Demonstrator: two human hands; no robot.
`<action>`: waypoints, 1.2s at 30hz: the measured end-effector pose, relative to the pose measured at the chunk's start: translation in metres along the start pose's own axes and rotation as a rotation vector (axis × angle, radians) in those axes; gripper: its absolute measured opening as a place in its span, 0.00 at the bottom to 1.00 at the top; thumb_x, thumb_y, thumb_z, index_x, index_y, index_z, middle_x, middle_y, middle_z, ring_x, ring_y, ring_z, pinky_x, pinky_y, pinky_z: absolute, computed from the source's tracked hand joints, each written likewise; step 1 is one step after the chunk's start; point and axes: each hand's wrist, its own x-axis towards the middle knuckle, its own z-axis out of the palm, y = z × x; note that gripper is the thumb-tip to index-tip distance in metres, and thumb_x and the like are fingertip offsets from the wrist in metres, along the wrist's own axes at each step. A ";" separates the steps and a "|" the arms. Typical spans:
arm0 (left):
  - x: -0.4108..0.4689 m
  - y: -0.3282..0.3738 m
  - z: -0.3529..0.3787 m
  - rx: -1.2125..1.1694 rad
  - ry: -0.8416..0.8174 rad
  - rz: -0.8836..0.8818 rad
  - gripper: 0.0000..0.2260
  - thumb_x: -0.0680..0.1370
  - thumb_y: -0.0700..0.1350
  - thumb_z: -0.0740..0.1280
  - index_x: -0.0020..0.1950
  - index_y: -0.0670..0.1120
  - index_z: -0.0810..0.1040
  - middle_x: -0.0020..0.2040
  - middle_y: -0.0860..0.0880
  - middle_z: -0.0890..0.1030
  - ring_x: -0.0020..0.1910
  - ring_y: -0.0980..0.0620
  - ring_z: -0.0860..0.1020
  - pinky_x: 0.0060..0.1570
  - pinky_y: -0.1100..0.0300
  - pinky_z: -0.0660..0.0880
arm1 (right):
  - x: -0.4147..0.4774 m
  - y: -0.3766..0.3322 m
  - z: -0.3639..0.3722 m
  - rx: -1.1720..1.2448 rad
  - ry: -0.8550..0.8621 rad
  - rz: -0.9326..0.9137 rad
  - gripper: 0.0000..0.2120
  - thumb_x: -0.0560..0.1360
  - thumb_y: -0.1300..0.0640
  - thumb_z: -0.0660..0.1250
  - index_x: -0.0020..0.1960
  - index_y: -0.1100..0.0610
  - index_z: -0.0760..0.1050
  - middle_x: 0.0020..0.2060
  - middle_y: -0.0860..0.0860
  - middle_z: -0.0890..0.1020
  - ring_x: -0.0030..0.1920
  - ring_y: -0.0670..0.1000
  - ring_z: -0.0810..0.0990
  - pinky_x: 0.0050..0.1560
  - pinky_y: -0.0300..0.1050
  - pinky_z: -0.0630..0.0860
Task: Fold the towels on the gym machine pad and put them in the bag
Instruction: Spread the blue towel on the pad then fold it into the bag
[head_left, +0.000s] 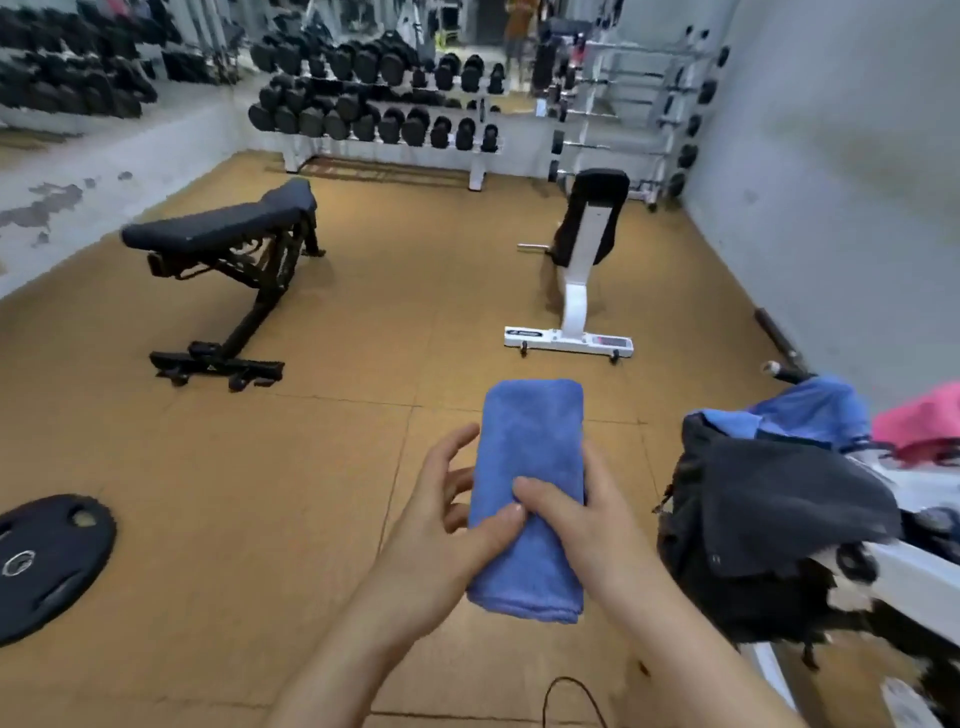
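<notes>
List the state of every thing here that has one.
blue towel: folded, held off the floor.
left hand: pinches the blue towel.
right hand: grips the blue towel.
bag: open or closed, cannot tell.
pink towel: bunched, not folded.
weight plate: flat on the floor.

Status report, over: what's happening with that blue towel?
Left hand, right hand both grip folded blue towel. Black bag close at right. Nothing between them.
</notes>
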 end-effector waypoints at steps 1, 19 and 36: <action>0.019 0.001 0.004 -0.020 -0.077 -0.009 0.29 0.72 0.44 0.73 0.67 0.63 0.68 0.61 0.53 0.80 0.56 0.55 0.81 0.47 0.63 0.79 | 0.008 -0.002 -0.007 -0.021 0.063 0.014 0.15 0.68 0.55 0.72 0.53 0.50 0.73 0.46 0.50 0.84 0.46 0.50 0.84 0.49 0.52 0.82; 0.324 -0.088 0.230 0.264 -0.854 -0.327 0.15 0.75 0.44 0.70 0.60 0.52 0.75 0.57 0.50 0.82 0.50 0.53 0.80 0.46 0.58 0.77 | 0.145 0.029 -0.251 -0.264 1.061 0.034 0.29 0.75 0.53 0.69 0.59 0.26 0.57 0.58 0.34 0.73 0.56 0.41 0.77 0.53 0.45 0.74; 0.590 -0.275 0.381 1.388 -1.166 0.319 0.19 0.76 0.48 0.68 0.65 0.50 0.69 0.60 0.43 0.72 0.58 0.40 0.71 0.50 0.50 0.72 | 0.223 0.072 -0.302 -0.405 1.448 0.573 0.25 0.79 0.51 0.61 0.64 0.24 0.57 0.58 0.45 0.74 0.56 0.41 0.74 0.54 0.40 0.71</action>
